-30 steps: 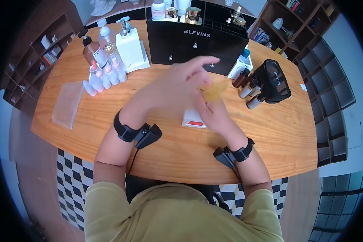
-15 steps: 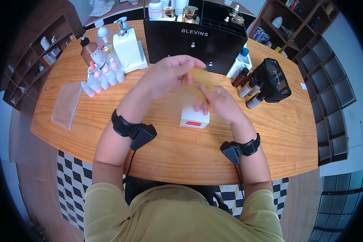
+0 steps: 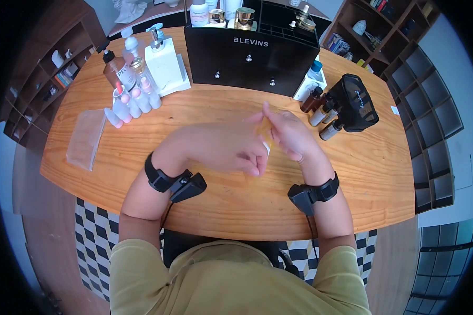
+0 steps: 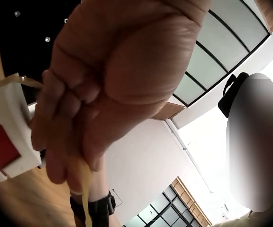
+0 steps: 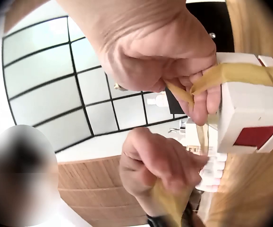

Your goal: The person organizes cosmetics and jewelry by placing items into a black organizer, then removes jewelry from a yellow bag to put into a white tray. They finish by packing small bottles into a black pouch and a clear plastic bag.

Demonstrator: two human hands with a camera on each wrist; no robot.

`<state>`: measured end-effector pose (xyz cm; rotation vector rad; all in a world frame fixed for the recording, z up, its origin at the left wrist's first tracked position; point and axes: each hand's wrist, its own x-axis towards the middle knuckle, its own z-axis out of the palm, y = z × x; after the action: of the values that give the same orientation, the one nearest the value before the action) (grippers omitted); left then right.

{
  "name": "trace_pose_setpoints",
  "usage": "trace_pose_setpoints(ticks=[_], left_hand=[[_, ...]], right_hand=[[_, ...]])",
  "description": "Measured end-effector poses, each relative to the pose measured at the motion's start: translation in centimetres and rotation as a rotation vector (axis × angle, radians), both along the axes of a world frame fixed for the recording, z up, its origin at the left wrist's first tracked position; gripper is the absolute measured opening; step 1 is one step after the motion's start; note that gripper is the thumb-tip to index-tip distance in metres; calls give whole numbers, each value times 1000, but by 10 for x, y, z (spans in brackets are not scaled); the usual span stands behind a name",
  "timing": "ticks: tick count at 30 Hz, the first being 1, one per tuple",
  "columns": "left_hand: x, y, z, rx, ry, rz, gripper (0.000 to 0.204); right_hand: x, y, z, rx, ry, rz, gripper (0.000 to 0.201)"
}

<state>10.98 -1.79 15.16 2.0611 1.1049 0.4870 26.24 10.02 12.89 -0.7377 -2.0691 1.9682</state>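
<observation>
A white box [image 5: 240,111] with a red patch sits on the wooden table, and a yellow ribbon [image 5: 252,74] runs across it. In the head view my left hand [image 3: 231,148] is in front of the box and hides most of it. Its thumb and fingers pinch a length of the ribbon [image 4: 86,196] that trails down. Beside the box, my right hand [image 3: 293,134] holds the ribbon close to the box's side, with a loop passing between its fingers in the right wrist view. The ribbon is blurred in the head view.
A black drawer cabinet [image 3: 231,60] stands at the back. Pump bottles and a white dispenser [image 3: 164,68] are at the left, near a clear pouch [image 3: 85,139]. Small dark bottles [image 3: 331,129] and a black mesh bag [image 3: 358,105] lie at the right.
My left hand has swung down toward me from beyond the box, drawing ribbon with it, and now covers the box. The right hand stays beside the box, its thumb now pointing up and away.
</observation>
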Motion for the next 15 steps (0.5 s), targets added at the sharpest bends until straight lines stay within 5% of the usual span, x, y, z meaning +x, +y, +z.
trace_pose_setpoints(ticks=[1,4,6,10,13,15], left_hand=[[-2,-2,3,43,-32,8,16],[-20,3,16,-113,48,514,18],[-40,20,-6,52,-87,580,21],[-43,42,-58,52,-338,466,25],[-42,51,-61,-94,-379,340,21],[-43,46,-37,-108,-36,492,19]], right_hand=[[-1,0,-4,167,-10,9,52],[-2,2,-16,499,53,-28,41],[0,-1,-12,810,112,-21,31],[-4,-3,-24,1056,389,-29,20],[-6,-5,-27,1057,468,-59,17],[-4,-4,-21,1197,422,-120,14]])
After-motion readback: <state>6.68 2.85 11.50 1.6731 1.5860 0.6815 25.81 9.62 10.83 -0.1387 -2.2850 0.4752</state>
